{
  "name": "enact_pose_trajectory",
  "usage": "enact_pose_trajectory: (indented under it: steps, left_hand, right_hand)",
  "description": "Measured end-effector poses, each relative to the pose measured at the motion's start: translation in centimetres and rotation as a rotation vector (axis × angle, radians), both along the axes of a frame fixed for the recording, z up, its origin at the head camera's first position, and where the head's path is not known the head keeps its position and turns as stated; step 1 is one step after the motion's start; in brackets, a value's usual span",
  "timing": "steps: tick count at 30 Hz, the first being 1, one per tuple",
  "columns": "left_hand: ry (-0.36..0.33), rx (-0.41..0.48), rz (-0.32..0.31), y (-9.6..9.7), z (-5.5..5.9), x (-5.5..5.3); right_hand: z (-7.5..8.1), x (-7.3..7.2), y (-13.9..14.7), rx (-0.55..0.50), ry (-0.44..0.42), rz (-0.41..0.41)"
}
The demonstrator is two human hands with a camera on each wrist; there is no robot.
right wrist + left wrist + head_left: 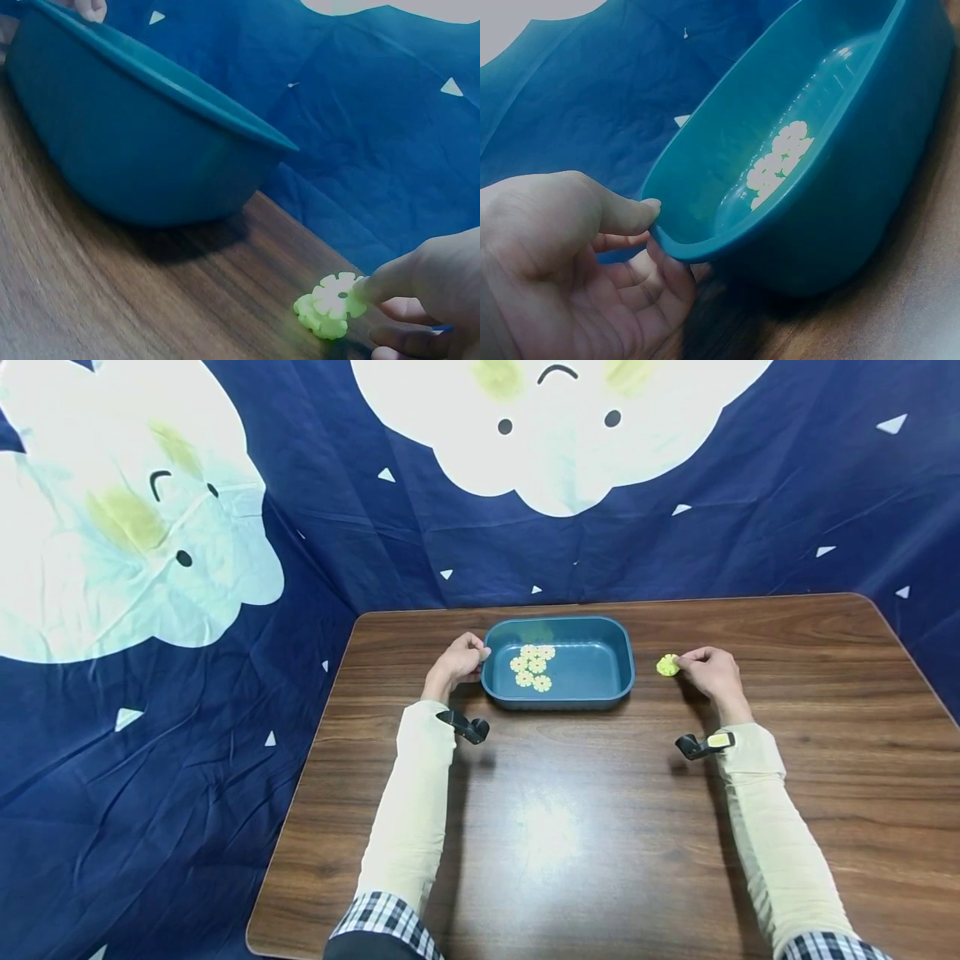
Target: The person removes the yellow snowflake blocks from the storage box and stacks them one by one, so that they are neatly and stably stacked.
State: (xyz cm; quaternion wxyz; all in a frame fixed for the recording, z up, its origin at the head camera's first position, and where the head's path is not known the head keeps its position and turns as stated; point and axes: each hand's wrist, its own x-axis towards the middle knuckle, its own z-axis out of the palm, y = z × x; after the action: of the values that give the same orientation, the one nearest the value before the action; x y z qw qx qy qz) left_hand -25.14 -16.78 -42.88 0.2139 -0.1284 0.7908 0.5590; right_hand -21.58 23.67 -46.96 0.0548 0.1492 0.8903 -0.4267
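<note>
A teal rectangular basin [555,703] with rounded corners stands near the back of the table. My left hand [459,662] grips its left rim, thumb on top and fingers curled under the lip. Several pale yellow flower-shaped plastic pieces [536,665] lie grouped on the left part of its floor. Right of the basin, my right hand [712,675] pinches the edge of a yellow-green flower-shaped piece [328,301] with a small hole at its centre. Just beneath that piece, another of the same colour [324,328] lies on the wood, partly covered in the right wrist view.
The brown wood-grain table [570,877] has rounded corners. A dark blue cloth [322,560] with white clouds and small triangles hangs behind and to the left. Each sleeve bears a small black camera, on the left wrist [465,727] and right wrist [701,746].
</note>
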Motion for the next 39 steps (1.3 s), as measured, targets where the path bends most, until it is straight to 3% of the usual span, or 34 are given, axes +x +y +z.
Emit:
enact_pose_trajectory:
  steps: [18, 39]
  left_hand:
    - [0.002, -0.001, -0.001, 0.02, -0.11, 0.03]
    - [-0.002, 0.001, 0.001, -0.02, 0.11, 0.09]
  right_hand:
    - [-0.59, -0.48, 0.03, 0.135, 0.035, 0.024]
    - [-0.31, -0.54, -0.06, 0.168, 0.063, 0.037]
